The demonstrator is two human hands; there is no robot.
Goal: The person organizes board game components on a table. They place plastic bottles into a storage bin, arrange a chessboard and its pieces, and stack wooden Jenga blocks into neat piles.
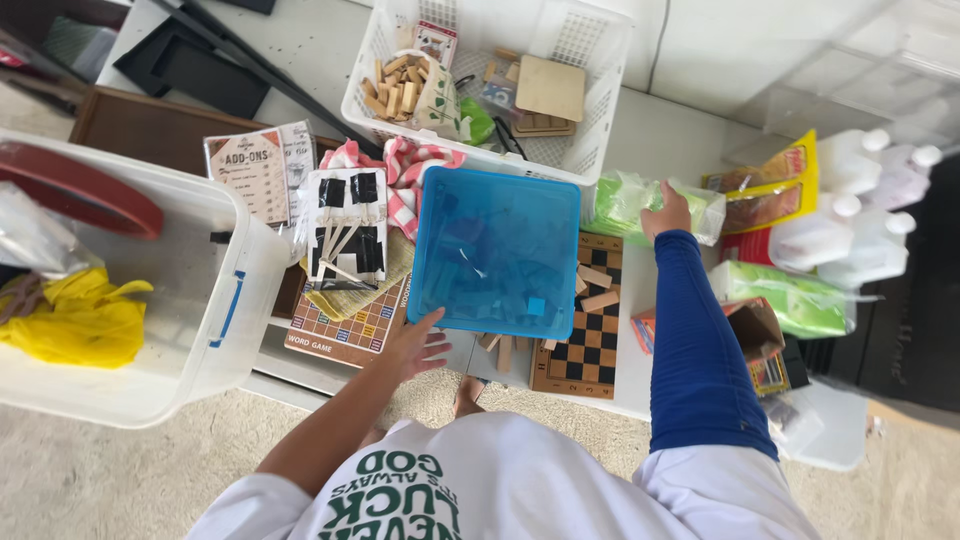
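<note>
A blue see-through square tub (497, 250) stands on the white table, over part of a wooden chessboard (585, 345). Loose wooden blocks (597, 290) lie on the board and show dimly through the tub. My left hand (418, 347), bare-armed with fingers spread, touches the tub's near left corner and holds nothing. My right hand (668, 212), in a blue sleeve, reaches past the tub's right side and lies on a green plastic bag (630, 200). Whether it grips the bag cannot be made out.
A white basket (590, 150) of wooden pieces stands behind the tub. On the left are a big clear storage bin (230, 290) with yellow cloth, a word game box (345, 335) and a card of sticks (345, 228). White bottles (850, 230) and snack packs (765, 195) lie right.
</note>
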